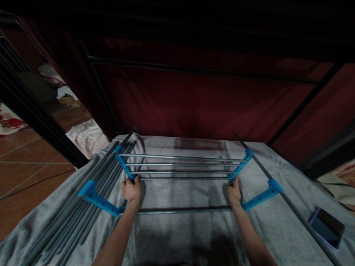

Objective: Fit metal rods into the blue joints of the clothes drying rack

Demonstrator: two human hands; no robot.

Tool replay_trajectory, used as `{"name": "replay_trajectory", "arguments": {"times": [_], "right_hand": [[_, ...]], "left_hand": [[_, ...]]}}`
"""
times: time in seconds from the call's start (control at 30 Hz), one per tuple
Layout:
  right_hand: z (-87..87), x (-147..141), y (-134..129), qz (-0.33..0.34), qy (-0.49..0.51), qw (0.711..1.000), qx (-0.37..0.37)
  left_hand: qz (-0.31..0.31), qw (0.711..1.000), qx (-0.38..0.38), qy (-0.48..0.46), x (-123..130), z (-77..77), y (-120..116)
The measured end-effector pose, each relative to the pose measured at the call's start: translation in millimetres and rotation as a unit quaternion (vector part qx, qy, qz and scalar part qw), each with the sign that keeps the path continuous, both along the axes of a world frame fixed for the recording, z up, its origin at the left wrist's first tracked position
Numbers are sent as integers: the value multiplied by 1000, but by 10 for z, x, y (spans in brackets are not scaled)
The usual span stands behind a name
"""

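A rack frame of grey metal tubes [183, 172] with blue plastic brackets [100, 201] stands over a grey blanket. My left hand [131, 189] is closed around the lower end of the far left bracket, where the crossbars meet it. On the opposite side my right hand [234, 190] grips the lower end of the far right bracket [240, 169]. Several thin crossbars run between these two brackets. A single tube [183, 211] spans the near pair of brackets, crossing close to my forearms. The near right bracket [262, 195] sits on a long side pole.
Several loose grey tubes [74, 210] lie in a bundle at the left. A phone [327, 226] rests on the blanket [177, 236] at the right. Dark red panels [177, 99] in a black frame rise behind. Tiled floor [30, 177] shows at the left.
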State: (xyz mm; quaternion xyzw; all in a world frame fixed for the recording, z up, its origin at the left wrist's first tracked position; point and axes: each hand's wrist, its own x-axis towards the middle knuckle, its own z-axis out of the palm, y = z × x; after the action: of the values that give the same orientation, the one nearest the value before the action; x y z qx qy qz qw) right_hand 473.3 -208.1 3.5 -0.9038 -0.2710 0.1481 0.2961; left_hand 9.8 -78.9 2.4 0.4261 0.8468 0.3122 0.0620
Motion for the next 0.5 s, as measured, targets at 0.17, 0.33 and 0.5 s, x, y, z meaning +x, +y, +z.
{"name": "replay_trajectory", "arguments": {"times": [0.17, 0.33, 0.5], "right_hand": [[33, -33, 4, -14, 10, 1000, -18], [5, -37, -7, -3, -8, 1000, -27], [-94, 4, 5, 8, -12, 999, -42]], "left_hand": [[-6, 1000, -3, -4, -6, 16, -6], [-30, 999, -9, -3, -18, -12, -17], [-31, 1000, -1, 5, -28, -44, -29]]}}
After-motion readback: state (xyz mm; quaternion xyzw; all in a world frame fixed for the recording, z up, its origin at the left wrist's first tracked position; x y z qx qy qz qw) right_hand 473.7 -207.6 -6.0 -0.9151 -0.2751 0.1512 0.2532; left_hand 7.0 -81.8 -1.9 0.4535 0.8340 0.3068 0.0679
